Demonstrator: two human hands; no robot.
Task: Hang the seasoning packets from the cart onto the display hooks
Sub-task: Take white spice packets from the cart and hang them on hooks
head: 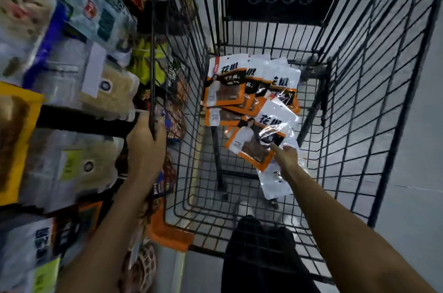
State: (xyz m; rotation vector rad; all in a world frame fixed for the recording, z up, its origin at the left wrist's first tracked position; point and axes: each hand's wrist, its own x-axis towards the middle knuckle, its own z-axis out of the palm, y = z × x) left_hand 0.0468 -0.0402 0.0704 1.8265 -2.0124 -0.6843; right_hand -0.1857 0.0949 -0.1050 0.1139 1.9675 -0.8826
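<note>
dim, wide-angle warp, shelf goods (60, 91) blurred at left

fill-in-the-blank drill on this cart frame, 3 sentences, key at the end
1. The seasoning packets lying in the wire cart are white and ____.
2. The left hand grips the cart's rim; the right hand pinches a ____.
3. The shelves of goods stand on the person's ____ side.
Missing words: orange; packet; left.
</note>
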